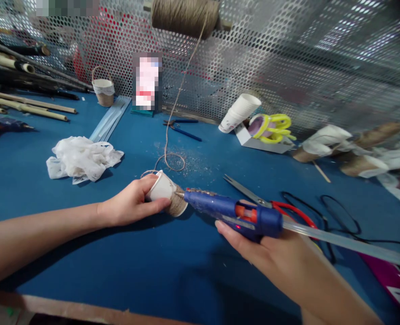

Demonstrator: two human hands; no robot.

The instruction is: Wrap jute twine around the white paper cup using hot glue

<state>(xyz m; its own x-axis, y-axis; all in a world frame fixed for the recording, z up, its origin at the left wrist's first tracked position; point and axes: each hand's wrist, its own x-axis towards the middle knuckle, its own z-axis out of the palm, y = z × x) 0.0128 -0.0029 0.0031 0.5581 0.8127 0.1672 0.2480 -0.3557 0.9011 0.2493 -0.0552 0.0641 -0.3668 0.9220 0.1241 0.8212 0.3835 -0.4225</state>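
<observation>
- My left grip [127,205] is closed around a white paper cup [160,187], thumb along the near side and the other fingers behind; the cup is tilted, its mouth toward the upper left and its base toward the lower right.
- Brown twine [179,205] is wound around the cup's base end; a strand loops on the blue surface [118,266] behind it and runs up to a large spool [183,17] by the perforated metal screen [264,67].
- My right grip [271,255] is clamped on the handle of a blue glue gun [213,205]; its nozzle is at the wound twine, though I cannot tell whether it touches; a red light glows on its side, and a clear glue stick [335,240] sticks out of its back.
- Beyond the gun lie red-handled scissors [245,190], partly hidden by it; pliers [184,128] rest farther back; crumpled white lace [83,158] lies to my left.
</observation>
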